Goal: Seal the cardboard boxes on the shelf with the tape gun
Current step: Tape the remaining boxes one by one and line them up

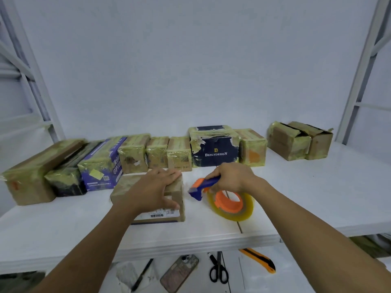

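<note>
Front box: a small cardboard box (pixel 123 190) stands at the front of the shelf (pixel 317 197), apart from the others, with a barcode label on its near face. No tape shows on the parts in view.
Left hand: the left hand (pixel 152 187) lies flat on top of that box with fingers straight and spread; the grip is open, pressing down and not clasping.
Right hand: the right hand (pixel 230 176) has its grip closed round the blue handle of the tape gun (pixel 203 187).
Tape gun: it is just right of the front box, nose towards the box but apart from it. Whether its tape roll (pixel 232 212) touches the shelf I cannot tell.
Done: the row of boxes (pixel 156 153) along the back, the Benlydesign box (pixel 215 151) among them, is wrapped in yellowish tape.
Left: the front box looks next. The far-right box (pixel 319 142) shows a dark gap on top, and the big brown box (pixel 27 178) at far left has a raised edge; both may need tape.
Progress: most of the task looks done.
Below: a phone (pixel 179 273), scissors (pixel 219 269) and a utility knife (pixel 260 260) lie on the level beneath.
</note>
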